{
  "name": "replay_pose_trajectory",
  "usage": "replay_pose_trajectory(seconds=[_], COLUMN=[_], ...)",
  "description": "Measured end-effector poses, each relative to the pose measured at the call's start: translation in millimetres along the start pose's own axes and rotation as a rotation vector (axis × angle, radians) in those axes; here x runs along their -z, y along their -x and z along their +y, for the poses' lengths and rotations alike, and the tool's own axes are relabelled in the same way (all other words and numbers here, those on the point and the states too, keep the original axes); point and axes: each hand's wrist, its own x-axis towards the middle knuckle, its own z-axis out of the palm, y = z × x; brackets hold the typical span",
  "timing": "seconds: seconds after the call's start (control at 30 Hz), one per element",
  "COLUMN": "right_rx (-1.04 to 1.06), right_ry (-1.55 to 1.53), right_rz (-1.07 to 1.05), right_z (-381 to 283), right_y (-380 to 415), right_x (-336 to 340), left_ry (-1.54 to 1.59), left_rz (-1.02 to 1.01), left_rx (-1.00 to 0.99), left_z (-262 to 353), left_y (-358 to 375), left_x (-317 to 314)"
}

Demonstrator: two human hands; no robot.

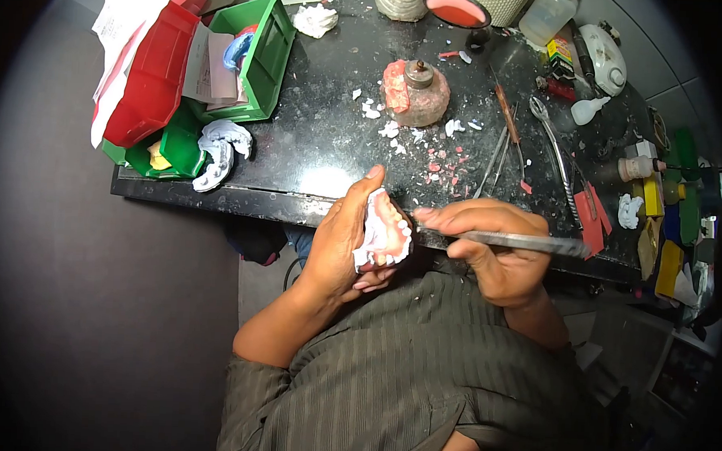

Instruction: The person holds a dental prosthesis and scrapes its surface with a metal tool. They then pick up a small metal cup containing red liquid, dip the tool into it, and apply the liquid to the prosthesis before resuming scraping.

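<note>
My left hand (334,242) is wrapped round a dental plaster model (373,250) with a pink wax base and a row of pale teeth, held up at the table's front edge. Closed round a long flat metal hand tool (529,242), my right hand (493,251) is just to the right of the model. The tool's handle points right, and its working end is hidden by my fingers. Beyond my hands, white and pink shavings (438,166) are scattered over the black table (308,155).
A glass spirit burner (424,101) with pink wax on it stands mid-table. Tweezers (493,163), a twisted metal tool (556,149) and pink wax sheets (591,223) lie right. Green bins (273,56), a red bin (152,75) and grey impressions (216,156) are left.
</note>
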Motion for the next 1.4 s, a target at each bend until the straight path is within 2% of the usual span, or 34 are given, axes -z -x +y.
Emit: replay_pose_trajectory(seconds=[0.1, 0.13, 0.2, 0.27, 0.33, 0.4, 0.5, 0.53, 0.57, 0.6, 0.67, 0.7, 0.73, 0.8, 0.87, 0.93, 0.97, 1.03, 1.13, 1.2, 1.27, 1.33, 1.4], right_rx=[0.033, 0.034, -0.172, -0.164, -0.018, 0.028, 0.24, 0.24, 0.192, 0.146, 0.169, 0.141, 0.112, 0.087, 0.059, 0.037, 0.026, 0.018, -0.094, -0.032, -0.001, 0.015, 0.05], right_ry=[-0.277, -0.277, -0.295, -0.282, -0.187, -0.098, 0.127, 0.129, 0.155, 0.181, 0.205, 0.185, 0.165, 0.181, 0.22, 0.22, 0.247, 0.271, 0.193, 0.212, 0.114, 0.209, 0.268], right_rz=[0.224, 0.223, 0.242, 0.226, 0.254, 0.175, 0.06, 0.062, -0.011, -0.085, -0.076, -0.072, -0.069, -0.043, 0.045, 0.084, 0.048, 0.009, 0.005, 0.009, 0.023, -0.11, -0.081], right_z=[10, 8, 4, 3, 5, 5, -2, -6, -11, -14, -14, -14, -14, -15, -14, -17, -19, -23, -29, -31, -30, -33, -33], right_y=[7, 12, 21, 20, 13, 10, -4, -6, -7, -8, -9, -8, -6, -5, -4, -3, -3, -2, 0, -1, 3, 4, 2], right_x=[-4, -1, 7, 5, -2, 2, 1, 1, 0, -1, -4, -5, -5, -4, -2, -2, -1, -1, 4, 6, 1, 9, 4], left_ry=[0.035, 0.035, -0.063, -0.101, -0.141, -0.215, -0.35, -0.431, -0.449, -0.45, -0.374, -0.375, -0.396, -0.268, -0.233, -0.391, -0.392, -0.686, -0.641, -0.661, -0.672, -0.656, -0.643], left_rz=[-0.039, -0.04, -0.08, -0.069, -0.056, 0.014, -0.074, -0.103, -0.199, -0.202, 0.036, -0.16, -0.151, -0.211, -0.307, -0.296, -0.296, -0.151, -0.127, -0.143, -0.101, -0.096, -0.094], left_rx=[0.048, 0.046, 0.006, 0.003, 0.0, -0.044, -0.027, 0.001, 0.015, 0.015, 0.073, 0.096, 0.123, 0.07, -0.066, -0.261, -0.263, -0.345, -0.354, -0.35, -0.426, -0.471, -0.525], left_z=[1, 2, 3, 5, 4, 2, 6, 7, -2, -2, -1, 1, 4, 6, 9, 4, 4, 7, 10, 14, 13, 9, 8], left_y=[-2, -2, -2, -1, 0, -1, 5, 7, 3, 4, 6, 2, 2, 3, 10, 12, 12, 15, 18, 19, 20, 19, 17], left_x=[2, 2, -1, -4, -8, -13, -16, -18, -5, -11, -26, -15, -6, -1, 4, 5, 3, 0, 0, 2, -2, -5, -4])
